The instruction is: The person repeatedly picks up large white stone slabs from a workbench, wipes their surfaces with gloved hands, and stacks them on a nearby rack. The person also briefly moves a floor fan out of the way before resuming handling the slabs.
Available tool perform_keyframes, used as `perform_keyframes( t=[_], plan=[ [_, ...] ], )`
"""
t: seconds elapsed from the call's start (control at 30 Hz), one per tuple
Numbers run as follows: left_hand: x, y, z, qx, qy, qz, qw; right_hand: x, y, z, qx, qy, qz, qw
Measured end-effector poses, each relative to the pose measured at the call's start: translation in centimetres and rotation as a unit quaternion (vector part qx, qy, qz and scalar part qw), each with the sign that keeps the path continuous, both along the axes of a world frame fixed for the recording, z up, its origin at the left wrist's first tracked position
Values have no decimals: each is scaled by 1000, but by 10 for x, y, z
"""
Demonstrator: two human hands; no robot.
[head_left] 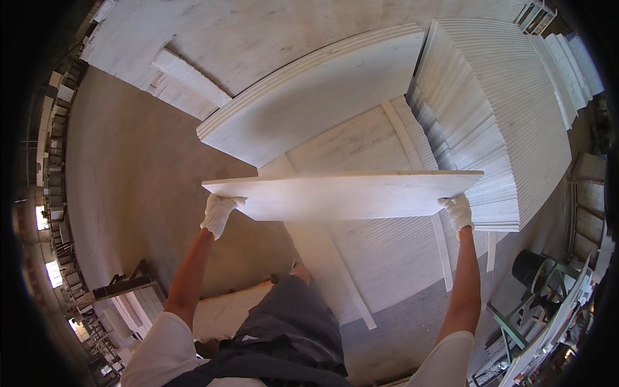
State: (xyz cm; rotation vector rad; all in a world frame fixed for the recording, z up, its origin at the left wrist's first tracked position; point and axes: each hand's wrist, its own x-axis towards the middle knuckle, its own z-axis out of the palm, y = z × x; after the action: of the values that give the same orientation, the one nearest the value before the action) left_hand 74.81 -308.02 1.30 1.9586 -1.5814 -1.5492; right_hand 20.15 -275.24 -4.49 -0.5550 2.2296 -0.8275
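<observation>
A long pale stone slab (335, 198) is held up crosswise in front of me, one end in each hand. My left hand (221, 211), in a white glove, is closed round its left end. On the right end, my right hand (457, 209) grips the slab in a matching glove. Below it lies a broad layer of slabs (380, 258) packed on edge, with narrow strips (342, 274) laid across. Several similar slabs (322, 97) lean upright just beyond, and a dense row of upright slabs (477, 122) stands to the right.
A large flat stone surface (258, 32) lies at the back, carrying short white blocks (190, 76). Brown floor (122, 168) extends to the left. At the lower right are a black bucket (527, 267) and a green metal frame (509, 326). Stacked pieces (138, 306) sit at lower left.
</observation>
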Motion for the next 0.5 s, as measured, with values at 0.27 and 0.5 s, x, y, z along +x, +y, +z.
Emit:
perform_keyframes(
  t=[0.27,0.5],
  plan=[
    [-1,32,-21,-26,142,61,988,-27,-22,-38,12,40,59,997],
    [21,48,-31,1,92,-18,996,-25,5,-72,55,163,88,981]
  ],
)
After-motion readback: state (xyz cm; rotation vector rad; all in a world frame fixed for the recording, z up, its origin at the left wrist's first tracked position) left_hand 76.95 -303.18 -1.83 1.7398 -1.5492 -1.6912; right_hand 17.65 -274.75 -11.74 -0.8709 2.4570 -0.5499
